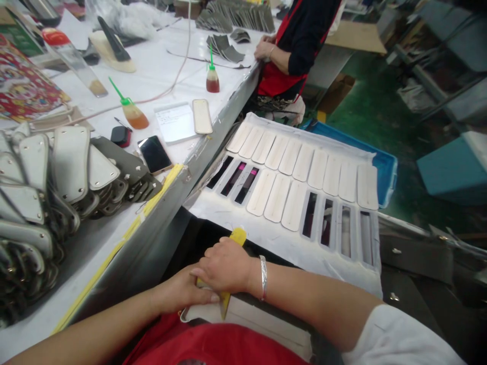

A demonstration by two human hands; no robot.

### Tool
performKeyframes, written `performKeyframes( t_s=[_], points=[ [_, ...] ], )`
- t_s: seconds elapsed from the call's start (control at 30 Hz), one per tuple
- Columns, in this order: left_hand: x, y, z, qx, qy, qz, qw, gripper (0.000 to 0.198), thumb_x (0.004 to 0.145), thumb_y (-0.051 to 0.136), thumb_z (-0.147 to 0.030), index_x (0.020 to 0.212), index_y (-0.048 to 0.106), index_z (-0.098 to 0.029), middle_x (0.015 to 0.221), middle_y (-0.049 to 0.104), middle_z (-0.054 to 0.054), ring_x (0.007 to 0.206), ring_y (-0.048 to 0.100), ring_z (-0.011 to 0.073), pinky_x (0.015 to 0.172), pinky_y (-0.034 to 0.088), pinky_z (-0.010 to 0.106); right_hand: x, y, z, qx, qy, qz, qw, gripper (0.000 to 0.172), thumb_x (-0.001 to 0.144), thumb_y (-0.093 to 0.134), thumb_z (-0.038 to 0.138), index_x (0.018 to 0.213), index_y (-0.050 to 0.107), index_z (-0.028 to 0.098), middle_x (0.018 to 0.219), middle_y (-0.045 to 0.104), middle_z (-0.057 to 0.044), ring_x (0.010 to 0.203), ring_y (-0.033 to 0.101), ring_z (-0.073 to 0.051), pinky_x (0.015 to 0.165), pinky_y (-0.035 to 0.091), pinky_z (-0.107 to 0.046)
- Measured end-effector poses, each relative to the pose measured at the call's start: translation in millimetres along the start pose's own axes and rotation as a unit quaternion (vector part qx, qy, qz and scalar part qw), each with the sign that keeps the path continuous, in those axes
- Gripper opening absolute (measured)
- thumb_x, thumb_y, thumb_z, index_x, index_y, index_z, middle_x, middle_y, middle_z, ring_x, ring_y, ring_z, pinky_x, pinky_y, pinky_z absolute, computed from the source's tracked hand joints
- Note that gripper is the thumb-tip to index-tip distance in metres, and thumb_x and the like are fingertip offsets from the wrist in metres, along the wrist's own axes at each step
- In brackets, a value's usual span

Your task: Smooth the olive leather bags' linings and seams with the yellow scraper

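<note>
My right hand (228, 264) is closed around a yellow tool (239, 235) that looks like a utility knife. Its narrow end points down toward a pale flat panel (266, 324) lying against my red apron. Close beside it, my left hand (184, 291) grips the panel's left edge, thumb stretched toward the knife. My left fingers are partly hidden behind the right hand. Just beyond stands a white slotted tray (220, 210) holding pale rounded strips (289, 154) in two rows; several slots in the front row show dark gaps.
Left, riveted pale pieces (70, 157) are heaped on the white table (152, 81). A phone (154, 153), a notepad (175, 123) and green-tipped bottles (135, 115) lie nearby. Another person's hands (264, 48) rest at the table edge. A blue crate (386, 170) sits behind the tray.
</note>
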State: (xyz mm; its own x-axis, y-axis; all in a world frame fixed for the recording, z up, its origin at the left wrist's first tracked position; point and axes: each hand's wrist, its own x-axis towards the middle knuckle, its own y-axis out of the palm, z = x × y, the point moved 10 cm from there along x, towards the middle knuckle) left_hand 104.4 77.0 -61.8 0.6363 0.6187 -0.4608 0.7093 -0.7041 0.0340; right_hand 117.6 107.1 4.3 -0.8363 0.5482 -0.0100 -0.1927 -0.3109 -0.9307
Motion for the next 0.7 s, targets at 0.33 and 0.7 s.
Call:
performKeyframes(
  t_s=[0.33,0.7],
  points=[
    [17.4,12.2,-20.8,0.031,0.029,0.069,0.997,0.057,0.060,0.075,-0.026,0.109,0.048,-0.016,0.102,0.060,0.002,0.095,0.055,0.0196,0.081,0.046,0.030,-34.3,-14.6,-5.2,-0.006,0.100,-0.116,0.988,0.031,0.085,0.047,0.040,0.066,0.063,0.021,0.063,0.063,-0.006,0.053,0.049,-0.016,0.054,0.031,-0.031],
    [-23.0,-9.9,27.7,-0.062,-0.009,0.044,0.997,0.051,0.084,0.049,-0.041,0.130,0.038,-0.022,0.133,0.044,0.004,0.118,0.042,0.0227,0.100,0.031,0.035,-46.1,5.2,-8.0,-0.038,0.195,0.053,0.979,0.053,0.093,0.015,0.042,0.083,0.061,0.017,0.079,0.066,-0.008,0.072,0.060,-0.021,0.063,0.038,-0.035]
  ],
)
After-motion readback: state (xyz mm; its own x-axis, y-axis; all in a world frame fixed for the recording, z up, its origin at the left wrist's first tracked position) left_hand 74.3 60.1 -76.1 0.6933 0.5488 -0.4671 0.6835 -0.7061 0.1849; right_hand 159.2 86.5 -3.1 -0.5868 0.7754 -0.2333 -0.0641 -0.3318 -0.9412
